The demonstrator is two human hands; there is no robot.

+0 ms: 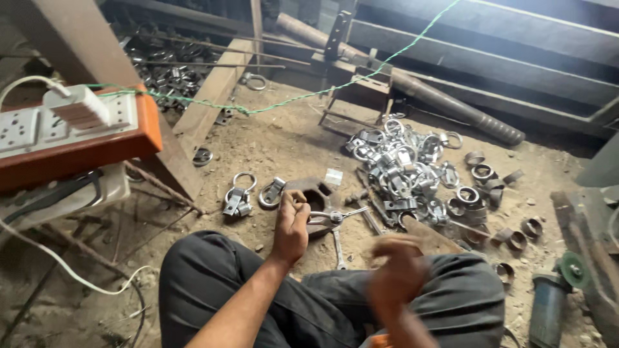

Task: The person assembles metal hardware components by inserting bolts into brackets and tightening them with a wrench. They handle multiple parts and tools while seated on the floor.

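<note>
**Floor Workstation: Hand Positions and Metal Parts**

The person sits cross-legged on a dusty earthen floor (284, 138), with dark trousers filling the near edge of the view.

Left hand (291, 225): clenched around the handles of a pair of steel pliers (335, 216), whose jaws point toward the right. The pliers lie over a dark, heavy metal block (316, 193) with rounded cut-outs, set on the floor just ahead of the knees.

Right hand (396, 270): motion-blurred above the right knee. Whether it is clenched or released cannot be told.

No bins or trays hold the parts; everything lies loose on the floor.

- Main pile (403, 167): bright, plated ring-and-clip fittings, heaped right of the block, with curved loops and folded flat tabs.
- Short collars (480, 193): dull grey cylindrical rings, scattered along the right of the pile.
- Two finished ring fittings (238, 196): left of the block, each a round loop on a folded clip.
- Second heap (164, 71): similar shiny parts at the far left edge of the floor, behind wooden planks.

Adjacent items: an orange-edged board (84, 145) with white sockets at the left; a twisted green cord (309, 93) running across the far side; a rusty round bar (451, 106); an angle grinder (554, 299) with a green disc at the near right corner.
</note>
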